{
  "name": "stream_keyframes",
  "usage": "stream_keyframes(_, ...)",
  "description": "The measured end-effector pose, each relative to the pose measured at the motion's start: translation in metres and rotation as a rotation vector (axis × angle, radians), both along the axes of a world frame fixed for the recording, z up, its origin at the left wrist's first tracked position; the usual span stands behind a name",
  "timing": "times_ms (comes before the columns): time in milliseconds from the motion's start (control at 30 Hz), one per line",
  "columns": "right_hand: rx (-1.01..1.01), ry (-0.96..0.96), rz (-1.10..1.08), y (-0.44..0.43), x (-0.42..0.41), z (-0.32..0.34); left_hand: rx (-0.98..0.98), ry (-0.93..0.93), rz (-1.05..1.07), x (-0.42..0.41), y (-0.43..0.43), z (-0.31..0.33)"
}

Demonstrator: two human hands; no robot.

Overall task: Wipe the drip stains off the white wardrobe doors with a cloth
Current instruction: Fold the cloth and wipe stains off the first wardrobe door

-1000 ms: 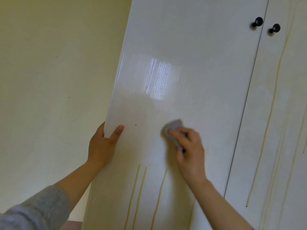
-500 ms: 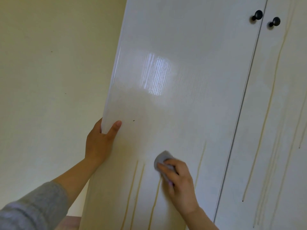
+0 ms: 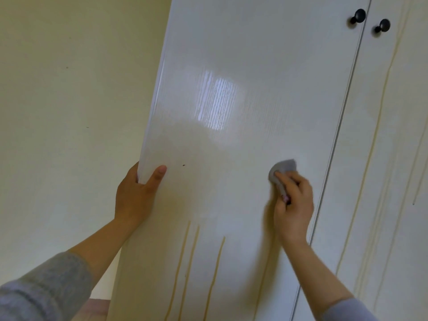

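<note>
- The left hand (image 3: 136, 193) grasps the outer edge of the left door (image 3: 231, 66). Its thumb lies flat on the front face and its fingers wrap out of sight behind.
- Low on that door's face, three drip stains (image 3: 180, 262) run down out of view, not yet wiped.
- The right hand (image 3: 293, 205) is clenched round the grey cloth (image 3: 281, 169). It presses the cloth against the door's face near its inner edge, about level with the left hand.
- The cloth looks soft, light and limp, so it is best kept wadded under the fingertips.
- The door looks stiff, glossy and slick, and its edge seems the firm place to brace.
- Beyond the door's inner edge, the right door (image 3: 393, 205) carries long streaks (image 3: 369, 158). Two dark knobs (image 3: 359, 16) sit high at the seam.
</note>
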State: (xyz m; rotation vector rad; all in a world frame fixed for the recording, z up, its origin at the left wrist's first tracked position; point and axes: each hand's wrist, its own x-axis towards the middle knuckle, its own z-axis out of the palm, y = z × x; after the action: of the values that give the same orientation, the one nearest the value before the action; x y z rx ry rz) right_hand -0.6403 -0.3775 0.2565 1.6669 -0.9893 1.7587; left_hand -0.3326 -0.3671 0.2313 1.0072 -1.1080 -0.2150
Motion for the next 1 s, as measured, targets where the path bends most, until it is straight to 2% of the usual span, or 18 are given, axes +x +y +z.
stream_keyframes(133, 0.097, 0.115, 0.049, 0.013, 0.008, -0.082, -0.009, -0.004, 0.004, 0.001, -0.001, 0.000)
stream_keyframes(200, 0.165, 0.166, 0.089, 0.024, 0.004, -0.098, -0.007, -0.006, 0.007, 0.001, -0.001, -0.001)
stream_keyframes(300, 0.127, 0.161, 0.077, 0.031, -0.007, -0.067, -0.002, 0.002, 0.002, 0.000, 0.000, 0.000)
stream_keyframes(467, -0.025, -0.182, -0.056, 0.011, -0.042, 0.038, 0.008, 0.003, 0.002, -0.001, 0.001, -0.001)
stream_keyframes(567, 0.017, -0.233, -0.049, -0.002, -0.056, 0.054, 0.015, 0.007, 0.010, 0.000, -0.001, -0.001)
stream_keyframes(700, -0.001, -0.214, -0.073, -0.010, -0.046, 0.004, 0.020, -0.003, 0.028, 0.000, -0.001, -0.001)
stream_keyframes(867, 0.101, -0.275, -0.067, 0.000, -0.023, -0.072, 0.031, 0.005, 0.013, -0.001, 0.002, 0.000)
stream_keyframes(1000, 0.189, -0.288, 0.027, 0.015, -0.012, -0.091, 0.034, 0.008, -0.008, -0.001, 0.003, 0.000)
